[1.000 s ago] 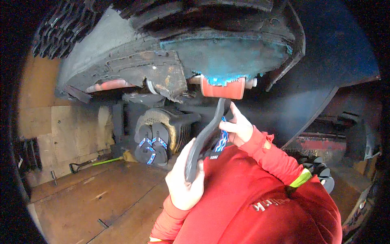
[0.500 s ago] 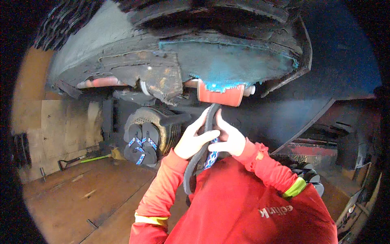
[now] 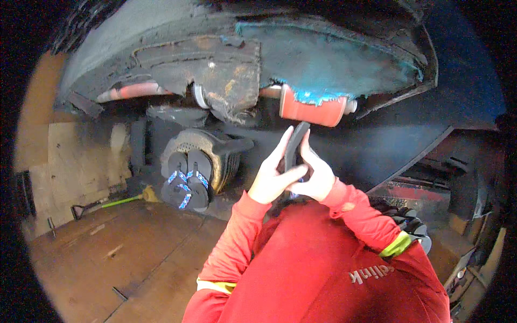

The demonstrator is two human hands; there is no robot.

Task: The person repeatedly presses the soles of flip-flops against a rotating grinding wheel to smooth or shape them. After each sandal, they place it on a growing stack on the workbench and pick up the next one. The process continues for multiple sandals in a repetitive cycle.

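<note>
My left hand [image 3: 272, 177] and my right hand [image 3: 315, 175] are both closed on a dark flip-flop sole [image 3: 296, 141], held on edge; part of its blue-patterned strap shows between my fingers. Its upper end lies just below an orange-red cylindrical roller [image 3: 312, 116], with a small visible gap. The roller sits under a dark machine hood [image 3: 199, 70] with a torn, blue-stained cloth flap [image 3: 334, 64] hanging over it.
Flip-flops with blue straps [image 3: 197, 185] rest on a perforated dark machine housing [image 3: 231, 167] to the left. More dark soles [image 3: 409, 220] lie at the right. A green-handled tool [image 3: 121, 202] lies at the back left on brown flooring [image 3: 97, 269].
My left hand has shifted up along the sole, from its lower end to beside my right hand. Both hands and the sole now sit higher in the picture; the view has shifted too.
</note>
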